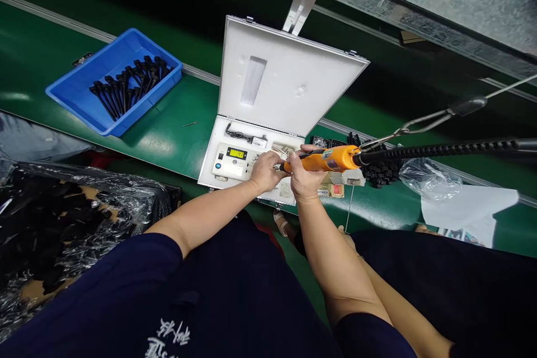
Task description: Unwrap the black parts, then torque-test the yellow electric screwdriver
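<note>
My right hand [304,174] is closed around an orange electric screwdriver [331,159] that lies almost level, tip pointing left. A black coiled cable [440,149] and a metal hanger wire [419,121] run off its rear end to the right. My left hand [265,170] is closed at the screwdriver's tip, over the open white case [289,75]. In that case sits a white meter [230,160] with a lit green display [236,152], just left of my left hand. What my left fingers pinch is hidden.
A blue bin [79,86] holding several black parts stands far left on the green belt [176,123]. Black parts [380,170], a clear bag [430,179] and white paper [470,207] lie right of the case. A plastic-wrapped box [62,218] sits at my lower left.
</note>
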